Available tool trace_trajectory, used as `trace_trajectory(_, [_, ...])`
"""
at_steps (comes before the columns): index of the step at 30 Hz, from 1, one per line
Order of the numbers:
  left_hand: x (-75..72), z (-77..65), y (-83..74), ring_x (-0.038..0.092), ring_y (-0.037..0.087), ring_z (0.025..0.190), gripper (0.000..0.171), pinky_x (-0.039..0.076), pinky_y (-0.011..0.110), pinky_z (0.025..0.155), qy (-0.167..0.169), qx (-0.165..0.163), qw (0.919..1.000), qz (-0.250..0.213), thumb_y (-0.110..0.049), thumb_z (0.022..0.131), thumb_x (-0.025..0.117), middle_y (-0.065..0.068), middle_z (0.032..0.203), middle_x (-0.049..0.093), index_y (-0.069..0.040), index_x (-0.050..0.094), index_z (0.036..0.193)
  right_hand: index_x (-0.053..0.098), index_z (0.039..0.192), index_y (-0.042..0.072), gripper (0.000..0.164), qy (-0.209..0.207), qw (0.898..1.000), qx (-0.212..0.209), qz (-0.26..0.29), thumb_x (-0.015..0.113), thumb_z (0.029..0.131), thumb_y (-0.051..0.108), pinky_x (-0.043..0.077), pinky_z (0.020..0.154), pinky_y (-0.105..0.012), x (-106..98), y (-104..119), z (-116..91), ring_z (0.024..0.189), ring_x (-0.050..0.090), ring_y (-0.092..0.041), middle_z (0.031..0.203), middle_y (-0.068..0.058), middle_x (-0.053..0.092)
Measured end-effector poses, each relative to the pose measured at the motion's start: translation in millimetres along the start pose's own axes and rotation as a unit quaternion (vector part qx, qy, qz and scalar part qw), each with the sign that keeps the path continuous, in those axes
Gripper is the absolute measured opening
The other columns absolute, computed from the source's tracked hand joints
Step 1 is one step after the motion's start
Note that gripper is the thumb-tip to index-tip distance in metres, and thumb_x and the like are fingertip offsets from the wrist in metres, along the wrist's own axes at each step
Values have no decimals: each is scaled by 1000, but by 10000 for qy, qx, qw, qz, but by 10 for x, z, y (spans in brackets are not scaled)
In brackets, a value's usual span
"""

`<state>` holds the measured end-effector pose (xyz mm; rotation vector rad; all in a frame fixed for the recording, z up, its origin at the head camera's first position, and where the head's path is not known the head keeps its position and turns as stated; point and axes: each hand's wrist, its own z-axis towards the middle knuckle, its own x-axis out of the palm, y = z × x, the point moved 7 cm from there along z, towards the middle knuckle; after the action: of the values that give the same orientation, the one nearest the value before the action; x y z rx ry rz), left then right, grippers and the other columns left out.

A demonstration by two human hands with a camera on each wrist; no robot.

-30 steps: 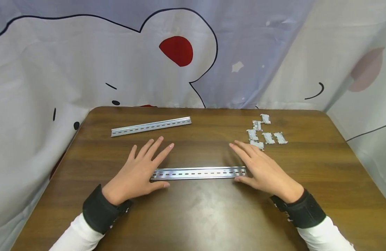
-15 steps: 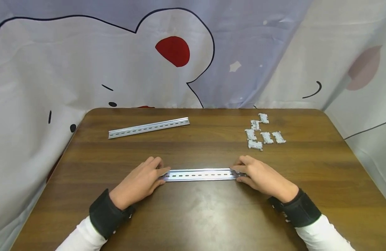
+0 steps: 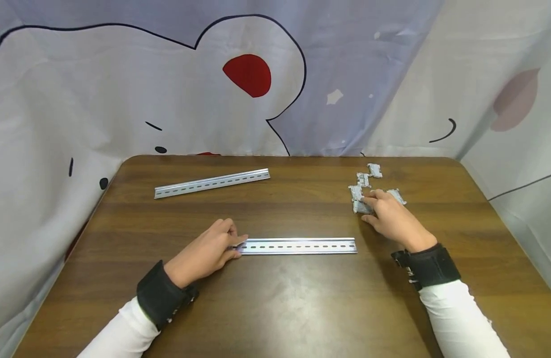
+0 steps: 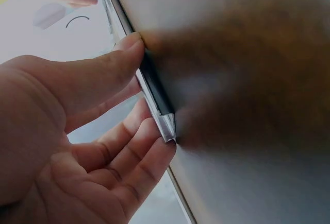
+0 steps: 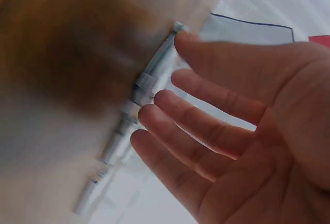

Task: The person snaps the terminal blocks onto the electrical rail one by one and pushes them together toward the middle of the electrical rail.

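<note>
My left hand [image 3: 205,254] pinches the left end of a slotted metal DIN rail [image 3: 299,246] lying across the table's middle. In the left wrist view, thumb and fingers grip both long edges near the rail's cut end [image 4: 167,127]. My right hand [image 3: 395,222] is over the group of small grey terminal blocks, its fingers reaching down and hiding at least one. From the right wrist, the fingers look extended and loosely bent beside a row of blocks [image 5: 112,145], with nothing clasped. Still visible are several terminal blocks [image 3: 375,170] left and behind that hand.
A second slotted DIN rail [image 3: 212,183] lies slightly slanted at the back left of the brown wooden table [image 3: 275,308]. A printed curtain [image 3: 123,94] hangs behind the table's back edge and along its sides.
Both hands came down onto the rail's ends. The right hand then let go and moved back and right to the terminal blocks. The left hand keeps its grip; the rail shifted slightly right.
</note>
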<state>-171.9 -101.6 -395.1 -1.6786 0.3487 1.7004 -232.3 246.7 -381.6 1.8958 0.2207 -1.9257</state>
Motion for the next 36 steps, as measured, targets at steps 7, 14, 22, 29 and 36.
trace_trajectory(7, [31,131,58,44,16,79,39,38,24,67,83,-217,9997,-40,-20,84,78,4,89,56,-8,71,121,68,107,-8,26,-144,9990,209,373,73,83,-2,51,80,-49,62,-114,61,95,64,-40,102,-25,67])
trace_trajectory(14, [50,176,53,45,17,80,41,38,25,67,67,-254,9996,-48,-19,84,78,4,89,56,-7,69,123,70,99,-3,30,-72,9963,278,811,83,74,8,44,65,-31,50,-124,39,72,59,-22,75,-9,64])
trace_trajectory(22, [34,214,49,44,17,79,43,37,25,67,-7,-307,9995,-9,-20,84,79,4,89,56,-7,69,123,73,78,5,9,-15,9940,371,1025,81,78,9,51,59,-28,-125,24,-46,63,67,-16,70,-6,74])
trace_trajectory(29, [40,227,90,46,17,80,42,38,26,67,48,-491,9982,-338,-19,83,79,6,91,58,-7,70,122,69,80,2,19,625,9760,1333,1607,80,79,17,54,51,-28,-2,106,-99,42,66,-11,54,-3,72])
trace_trajectory(36, [58,266,140,50,21,85,45,41,29,69,338,-755,9950,-556,-20,82,80,10,96,59,-8,69,123,59,68,6,19,141,9829,1568,958,73,81,11,56,72,-47,20,228,-69,31,58,-3,41,2,65])
